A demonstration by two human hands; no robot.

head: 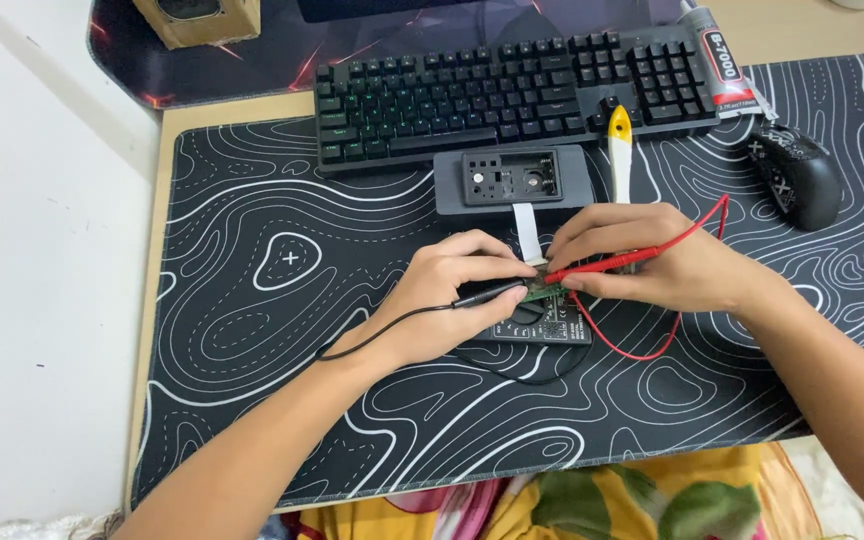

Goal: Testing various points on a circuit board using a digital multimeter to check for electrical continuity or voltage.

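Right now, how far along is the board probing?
Done: grey housing lies open, white ribbon cable running from it. In hand: left hand holds black probe, right hand red probe, both tips at the small green board. Left: housing not closed; meter mostly hidden.

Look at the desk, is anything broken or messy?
Nothing is spilled or smashed. The odd thing is the grey gadget below the keyboard: it lies open, its insides showing, with a white ribbon strip trailing out. The left hand holds a black probe and the right hand a red probe on a small green board.
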